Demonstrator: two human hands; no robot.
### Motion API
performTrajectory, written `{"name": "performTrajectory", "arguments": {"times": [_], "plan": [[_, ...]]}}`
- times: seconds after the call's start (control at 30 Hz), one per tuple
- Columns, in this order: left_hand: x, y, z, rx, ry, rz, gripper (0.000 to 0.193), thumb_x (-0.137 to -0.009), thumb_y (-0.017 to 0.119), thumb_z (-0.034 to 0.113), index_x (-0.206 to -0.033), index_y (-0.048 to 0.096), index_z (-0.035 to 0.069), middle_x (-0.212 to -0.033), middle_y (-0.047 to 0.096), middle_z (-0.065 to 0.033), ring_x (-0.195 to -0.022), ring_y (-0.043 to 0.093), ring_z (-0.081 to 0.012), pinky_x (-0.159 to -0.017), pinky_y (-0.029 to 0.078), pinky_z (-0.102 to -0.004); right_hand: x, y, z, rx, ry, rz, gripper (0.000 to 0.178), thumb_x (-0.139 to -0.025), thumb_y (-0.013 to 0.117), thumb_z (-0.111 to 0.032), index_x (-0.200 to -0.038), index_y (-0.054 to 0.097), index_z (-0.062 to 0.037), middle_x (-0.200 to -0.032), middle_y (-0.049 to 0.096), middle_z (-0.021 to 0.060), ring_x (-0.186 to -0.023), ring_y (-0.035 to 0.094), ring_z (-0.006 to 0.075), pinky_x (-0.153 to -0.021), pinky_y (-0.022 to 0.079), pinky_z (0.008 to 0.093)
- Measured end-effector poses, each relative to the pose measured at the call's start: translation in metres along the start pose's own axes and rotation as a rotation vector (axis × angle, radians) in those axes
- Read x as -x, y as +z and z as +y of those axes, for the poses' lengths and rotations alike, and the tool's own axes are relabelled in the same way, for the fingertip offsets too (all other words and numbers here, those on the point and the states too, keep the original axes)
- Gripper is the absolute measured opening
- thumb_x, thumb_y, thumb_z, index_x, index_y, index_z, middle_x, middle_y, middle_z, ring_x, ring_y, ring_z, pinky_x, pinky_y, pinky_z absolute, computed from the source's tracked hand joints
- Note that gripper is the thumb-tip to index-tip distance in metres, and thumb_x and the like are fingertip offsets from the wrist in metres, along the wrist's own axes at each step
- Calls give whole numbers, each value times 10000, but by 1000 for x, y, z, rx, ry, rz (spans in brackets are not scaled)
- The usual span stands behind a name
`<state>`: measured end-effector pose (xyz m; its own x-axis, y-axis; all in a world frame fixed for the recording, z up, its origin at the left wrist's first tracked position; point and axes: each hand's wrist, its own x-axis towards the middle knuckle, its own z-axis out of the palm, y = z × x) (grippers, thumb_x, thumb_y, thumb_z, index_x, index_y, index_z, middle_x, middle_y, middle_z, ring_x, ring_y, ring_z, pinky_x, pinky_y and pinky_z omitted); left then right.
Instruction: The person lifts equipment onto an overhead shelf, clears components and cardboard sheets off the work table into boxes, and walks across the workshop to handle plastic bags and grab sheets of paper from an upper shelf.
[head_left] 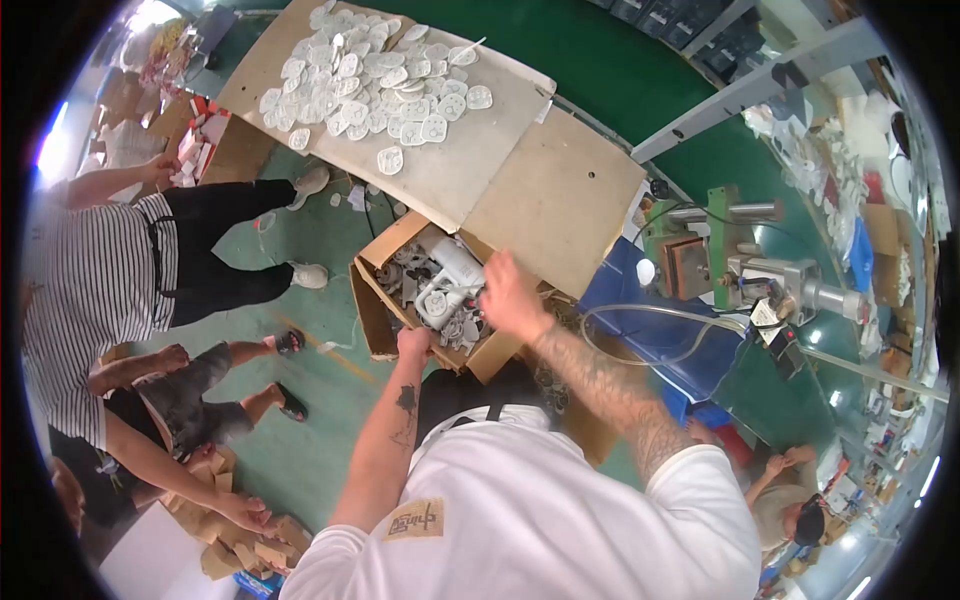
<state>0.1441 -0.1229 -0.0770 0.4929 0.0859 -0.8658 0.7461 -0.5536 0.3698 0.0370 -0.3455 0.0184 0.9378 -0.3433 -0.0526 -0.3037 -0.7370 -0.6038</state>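
Mid-frame, our right hand (512, 298) and left hand (413, 342), fingers curled, flank a white plastic part (434, 311) inside a cardboard box (397, 237); whether either grips it, we cannot tell. A loose hold could drop it among grey pieces (458, 333).

Worktop (505, 120), one: I record a beige surface in two panels, the right one with a small dark hole. On its left part, a spread heap of flat, translucent whitish pieces (385, 85), overlapping; one separate piece (390, 160) lies near the edge closest to me.

Carton (393, 240), one: brown, open-topped; its underside is hidden from me. Inside: a white squarish part (437, 303) above small grey-white parts (462, 330), loosely jumbled.

Floor (315, 440): green; I note one pale scrap (333, 347).
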Motion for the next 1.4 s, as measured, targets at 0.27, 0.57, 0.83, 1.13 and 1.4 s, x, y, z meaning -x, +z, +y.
{"name": "performTrajectory", "arguments": {"times": [0.27, 0.57, 0.83, 1.13, 1.4], "plan": [[-24, -1, -30, -253, 140, 126, 420, -748, 561, 156, -1141, 618, 21, -1060, 665, -207, -981, 656, -340, -827, 526, -416, 97, 41, -51, -330, 275, -136, 424, -819, 647, -189, -1184, 566, 10, -1226, 572, 224, -1162, 540, 355, -1001, 432, 390], [16, 30, 9, -375, -18, 189, 411, -793, 599, 179, -1138, 518, -27, -1102, 629, -253, -1026, 626, -390, -878, 515, -438, 61, 65, 3, -1408, 1432, -414, 638, -837, 667, -506, -1244, 495, -45, -1199, 559, 197, -1101, 550, 365, -902, 465, 566], [2, 38, 41, -314, 108, 170, 475, -761, 609, 139, -1179, 444, -13, -1012, 647, -253, -963, 647, -382, -839, 523, -444, 45, 140, 89, -1314, 1569, -397, 292, -926, 572, -221, -1124, 557, -7, -1094, 620, 179, -1050, 588, 332, -941, 482, 526], [-56, 78, 72, -153, 414, 88, 670, -680, 646, 153, -1297, 445, -15, -1281, 496, -276, -1207, 479, -415, -1015, 400, -455, 5, 190, 189, -1604, 1400, -209, 213, -891, 496, -60, -1049, 593, 45, -1044, 660, 183, -968, 651, 306, -887, 539, 449], [-26, 37, -72, 3, 266, -28, 453, -791, 568, 232, -1195, 582, 28, -1120, 650, -172, -1042, 621, -321, -925, 490, -407, -56, 211, 255, -1696, 1645, 216, 395, -901, 417, -38, -1249, 461, 145, -1269, 523, 277, -1218, 477, 416, -1019, 447, 546]]}}
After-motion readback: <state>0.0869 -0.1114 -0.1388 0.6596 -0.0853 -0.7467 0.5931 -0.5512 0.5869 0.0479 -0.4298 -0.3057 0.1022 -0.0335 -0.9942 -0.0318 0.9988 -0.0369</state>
